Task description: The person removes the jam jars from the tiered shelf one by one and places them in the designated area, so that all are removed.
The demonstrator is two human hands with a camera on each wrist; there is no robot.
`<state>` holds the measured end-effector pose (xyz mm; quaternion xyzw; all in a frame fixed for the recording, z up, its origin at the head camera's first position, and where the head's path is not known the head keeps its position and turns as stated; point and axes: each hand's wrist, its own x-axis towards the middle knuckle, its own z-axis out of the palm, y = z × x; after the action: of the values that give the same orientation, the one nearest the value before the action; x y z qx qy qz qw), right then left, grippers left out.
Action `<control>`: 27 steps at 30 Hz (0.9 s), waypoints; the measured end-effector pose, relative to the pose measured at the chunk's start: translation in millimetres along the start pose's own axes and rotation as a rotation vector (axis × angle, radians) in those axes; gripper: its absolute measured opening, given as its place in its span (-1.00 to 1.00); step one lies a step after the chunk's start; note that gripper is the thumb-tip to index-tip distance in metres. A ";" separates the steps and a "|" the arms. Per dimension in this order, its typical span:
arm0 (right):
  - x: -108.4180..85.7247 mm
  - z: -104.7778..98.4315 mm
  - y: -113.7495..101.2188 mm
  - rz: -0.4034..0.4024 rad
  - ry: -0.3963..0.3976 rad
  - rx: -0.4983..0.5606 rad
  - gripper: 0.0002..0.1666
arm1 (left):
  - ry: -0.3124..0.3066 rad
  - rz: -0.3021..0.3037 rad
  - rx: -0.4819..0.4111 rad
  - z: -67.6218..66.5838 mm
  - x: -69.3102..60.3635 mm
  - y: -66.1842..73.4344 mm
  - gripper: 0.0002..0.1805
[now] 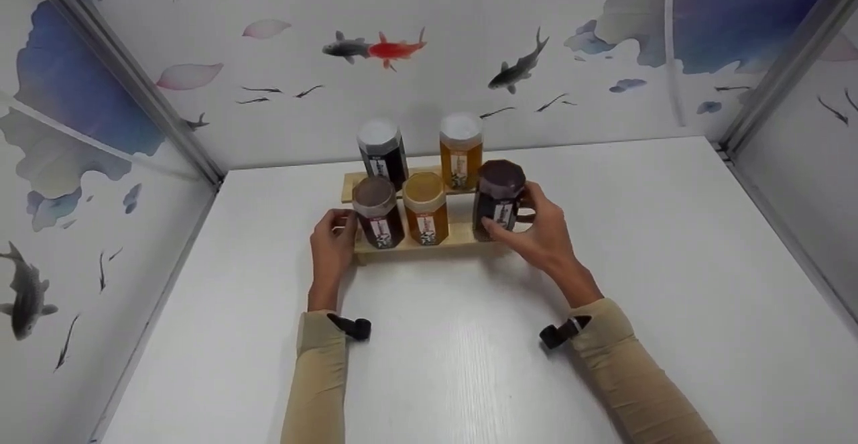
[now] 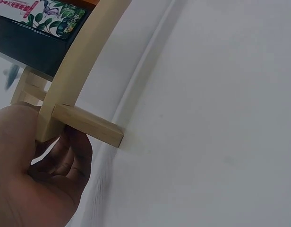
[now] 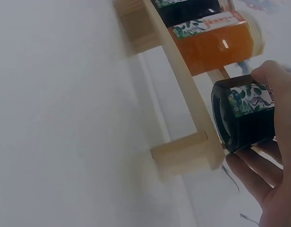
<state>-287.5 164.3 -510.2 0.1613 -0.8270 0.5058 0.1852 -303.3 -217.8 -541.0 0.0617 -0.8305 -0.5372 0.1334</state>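
A two-tier wooden rack [image 1: 462, 233] stands on the white table. My left hand [image 1: 333, 243] pinches the left end of its lower board [image 2: 72, 71] between thumb and fingers. My right hand [image 1: 543, 233] grips a dark octagonal jar [image 1: 499, 196] with a dark lid at the right end of the lower board; part of the jar's base shows in the right wrist view, close to the board. To its left on that board stand an amber jar [image 1: 427, 209] and another dark jar [image 1: 379, 212].
On the rear board stand a white-lidded dark jar [image 1: 382, 152] and a white-lidded amber jar [image 1: 461, 152]. White panels [image 1: 429, 1] painted with fish enclose the back and sides of the table [image 1: 429, 363].
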 end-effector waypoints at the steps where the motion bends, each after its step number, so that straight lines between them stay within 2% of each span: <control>1: 1.3 -4.0 1.8 0.004 0.014 0.006 -0.14 | -0.001 -0.001 -0.001 -0.2 0.1 0.3 -0.70; 8: 6.3 -27.8 16.0 0.071 0.067 -0.009 -0.17 | 0.004 0.002 0.001 -0.7 1.6 0.9 -0.70; 12: 6.7 -33.4 25.9 0.120 0.061 0.001 -0.14 | 0.008 -0.002 0.005 0.5 0.9 -0.4 -0.70; 16: 4.2 -36.3 35.9 0.201 0.061 0.015 -0.09 | 0.006 -0.006 0.010 2.1 -1.3 -1.3 -0.69; 20: 2.3 -37.7 45.2 0.277 0.019 -0.025 -0.06 | 0.006 -0.006 0.014 2.9 -1.8 -0.4 -0.68; 23: 3.1 -37.3 49.6 0.312 -0.021 -0.061 -0.07 | 0.005 -0.015 0.014 2.7 -1.7 0.7 -0.68; 27: 7.2 -35.6 49.9 0.347 -0.033 -0.089 -0.09 | 0.008 -0.020 0.008 2.0 -2.0 2.5 -0.68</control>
<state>-311.5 217.5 -530.6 0.0161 -0.8669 0.4903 0.0882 -301.8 -214.4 -539.8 0.0727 -0.8316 -0.5348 0.1311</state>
